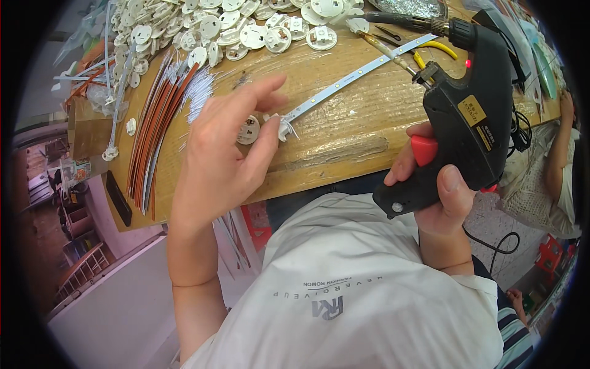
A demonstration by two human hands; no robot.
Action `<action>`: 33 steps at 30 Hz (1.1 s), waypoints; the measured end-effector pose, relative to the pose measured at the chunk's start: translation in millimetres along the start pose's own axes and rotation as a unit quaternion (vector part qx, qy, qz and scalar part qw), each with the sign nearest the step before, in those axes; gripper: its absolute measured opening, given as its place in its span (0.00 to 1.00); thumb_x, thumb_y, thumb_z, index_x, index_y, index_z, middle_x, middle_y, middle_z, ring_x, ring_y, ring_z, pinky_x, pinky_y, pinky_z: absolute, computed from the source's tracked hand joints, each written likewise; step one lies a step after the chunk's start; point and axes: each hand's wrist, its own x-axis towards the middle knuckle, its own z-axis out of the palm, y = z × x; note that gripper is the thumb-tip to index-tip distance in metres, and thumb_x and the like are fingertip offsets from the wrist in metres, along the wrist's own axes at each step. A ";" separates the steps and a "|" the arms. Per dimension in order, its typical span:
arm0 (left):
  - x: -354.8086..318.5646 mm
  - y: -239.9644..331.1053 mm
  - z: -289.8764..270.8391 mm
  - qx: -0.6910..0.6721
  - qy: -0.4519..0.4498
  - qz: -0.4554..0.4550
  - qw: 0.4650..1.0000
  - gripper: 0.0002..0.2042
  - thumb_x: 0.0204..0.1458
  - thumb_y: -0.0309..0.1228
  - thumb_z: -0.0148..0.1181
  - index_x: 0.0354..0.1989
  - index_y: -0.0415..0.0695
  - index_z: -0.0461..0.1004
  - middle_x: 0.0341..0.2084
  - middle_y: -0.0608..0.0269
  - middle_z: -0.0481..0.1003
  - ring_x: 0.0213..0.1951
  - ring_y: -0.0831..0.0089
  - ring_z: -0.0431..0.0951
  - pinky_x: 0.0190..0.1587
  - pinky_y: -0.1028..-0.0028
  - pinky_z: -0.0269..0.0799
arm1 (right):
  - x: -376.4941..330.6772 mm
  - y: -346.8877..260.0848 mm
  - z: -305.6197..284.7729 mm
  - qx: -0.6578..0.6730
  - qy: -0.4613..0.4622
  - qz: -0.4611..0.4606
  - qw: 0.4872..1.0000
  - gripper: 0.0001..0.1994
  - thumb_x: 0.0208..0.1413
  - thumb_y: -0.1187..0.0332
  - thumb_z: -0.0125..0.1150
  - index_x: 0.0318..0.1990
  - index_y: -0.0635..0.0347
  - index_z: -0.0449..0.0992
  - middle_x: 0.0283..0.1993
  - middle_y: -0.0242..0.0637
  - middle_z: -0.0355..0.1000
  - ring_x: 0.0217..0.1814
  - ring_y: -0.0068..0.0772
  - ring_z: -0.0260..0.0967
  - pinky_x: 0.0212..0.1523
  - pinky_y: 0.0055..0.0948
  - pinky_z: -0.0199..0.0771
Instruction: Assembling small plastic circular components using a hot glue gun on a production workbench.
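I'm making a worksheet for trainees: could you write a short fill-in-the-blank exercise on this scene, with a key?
1. The right grip holds a black soldering gun whose trigger is colored ____.
2. The pliers on the table have handles colored ____.
3. The reddish-brown wires lie to the ____ of the left grip.

Missing words: red; yellow; left.

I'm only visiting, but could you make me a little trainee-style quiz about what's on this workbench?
1. Multiple choice: which hand grips the black soldering gun?
A) left
B) right
C) both
2. True or false: the brown wires lie to the left of the light strip, as the worker sees it.
3. Fill in the blank: the soldering gun's trigger is coloured ____.

Key:
1. B, the right hand.
2. True.
3. Red.
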 end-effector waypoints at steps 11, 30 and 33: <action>-11.1 12.3 4.2 0.007 -0.029 0.063 0.998 0.11 0.48 0.14 0.65 0.41 0.35 0.82 0.41 0.53 0.82 0.39 0.60 0.83 0.45 0.69 0.77 | 1.9 0.9 15.5 0.013 0.000 0.017 1.000 0.34 0.56 0.50 0.62 0.56 0.78 0.69 0.32 0.48 0.74 0.30 0.35 0.75 0.32 0.32 0.80; -16.2 10.6 11.9 -0.026 0.004 0.007 1.000 0.11 0.45 0.16 0.69 0.37 0.37 0.75 0.43 0.53 0.79 0.35 0.66 0.80 0.35 0.72 0.76 | 7.2 5.4 20.4 0.017 0.021 0.069 0.997 0.32 0.57 0.53 0.60 0.57 0.77 0.70 0.35 0.48 0.75 0.29 0.34 0.75 0.33 0.32 0.82; -17.6 11.3 16.3 -0.034 0.008 -0.013 0.999 0.13 0.44 0.15 0.69 0.38 0.37 0.76 0.44 0.53 0.80 0.41 0.66 0.79 0.40 0.73 0.73 | 7.8 5.0 22.3 0.011 0.039 0.069 0.997 0.33 0.57 0.52 0.61 0.57 0.77 0.70 0.35 0.48 0.75 0.29 0.34 0.75 0.32 0.32 0.81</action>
